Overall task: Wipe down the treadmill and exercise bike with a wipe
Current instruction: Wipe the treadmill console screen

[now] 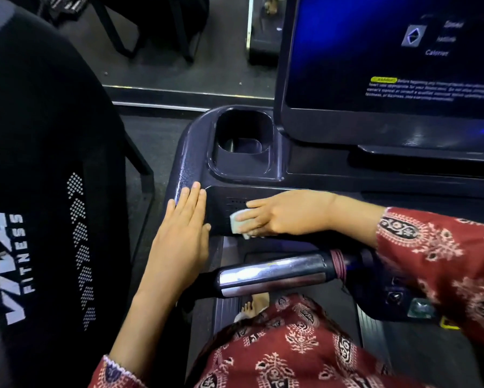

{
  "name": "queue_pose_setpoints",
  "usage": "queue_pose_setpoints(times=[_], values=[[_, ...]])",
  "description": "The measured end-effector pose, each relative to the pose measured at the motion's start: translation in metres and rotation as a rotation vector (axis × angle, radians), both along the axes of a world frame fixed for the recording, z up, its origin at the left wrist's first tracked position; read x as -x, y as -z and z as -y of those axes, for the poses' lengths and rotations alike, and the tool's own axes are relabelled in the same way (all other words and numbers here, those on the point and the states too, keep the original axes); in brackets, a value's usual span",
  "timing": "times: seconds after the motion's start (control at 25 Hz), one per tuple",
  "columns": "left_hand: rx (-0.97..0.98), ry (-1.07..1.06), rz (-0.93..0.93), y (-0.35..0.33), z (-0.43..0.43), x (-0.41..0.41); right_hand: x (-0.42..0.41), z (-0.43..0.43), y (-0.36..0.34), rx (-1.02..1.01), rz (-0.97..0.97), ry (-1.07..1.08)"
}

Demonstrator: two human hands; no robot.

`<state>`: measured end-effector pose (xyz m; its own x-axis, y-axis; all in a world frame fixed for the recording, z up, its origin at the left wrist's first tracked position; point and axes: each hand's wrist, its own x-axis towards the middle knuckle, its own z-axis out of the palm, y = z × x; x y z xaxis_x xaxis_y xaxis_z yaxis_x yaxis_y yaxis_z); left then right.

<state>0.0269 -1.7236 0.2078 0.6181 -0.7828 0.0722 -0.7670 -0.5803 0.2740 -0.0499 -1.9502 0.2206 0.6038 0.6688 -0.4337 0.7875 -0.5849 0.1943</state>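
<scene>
Two hands on the dark moulded plastic treadmill console [190, 163]: your left hand [179, 233] lies flat on its rounded corner, fingers straight & together; your right hand [285, 214] has fingers curled on the small white folded wipe [238, 223], pressing it to the front panel just beside your left fingers. Step in hand, I'd say: console wipe-down. Next prob calls for a firm sweep up to the square cup recess [243, 141] above your fingers, then the chrome grip bar [271, 274] below them
</scene>
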Motion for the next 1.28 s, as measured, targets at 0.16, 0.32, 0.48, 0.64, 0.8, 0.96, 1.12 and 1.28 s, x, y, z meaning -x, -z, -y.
queue_pose_setpoints(times=[0.16, 0.32, 0.48, 0.64, 0.8, 0.96, 1.12, 1.28], values=[[-0.001, 0.01, 0.016, 0.0, -0.001, 0.0, 0.04, 0.029, -0.02, 0.088, -0.071, 0.111], [-0.004, 0.0, 0.013, 0.0, 0.0, 0.001, 0.038, 0.029, -0.008, -0.198, 0.325, 0.233], [0.016, -0.01, -0.001, -0.005, 0.001, 0.001, -0.012, -0.023, 0.016, -0.424, 0.432, 0.428], [0.095, -0.031, -0.079, -0.006, -0.002, 0.002, -0.025, -0.048, 0.006, -0.631, 0.46, 0.758], [0.101, -0.025, -0.121, -0.01, -0.001, -0.002, 0.021, -0.03, -0.003, -0.462, 0.67, 0.846], [0.122, -0.03, -0.147, -0.012, 0.007, -0.004, -0.003, -0.04, 0.018, -0.516, 0.654, 0.971], [0.124, -0.12, -0.143, -0.013, -0.006, 0.0, -0.023, -0.065, 0.028, -0.798, 0.349, 0.795], [0.155, -0.268, -0.242, -0.008, -0.027, 0.023, -0.054, -0.075, 0.011, -0.949, 0.127, 0.66]])
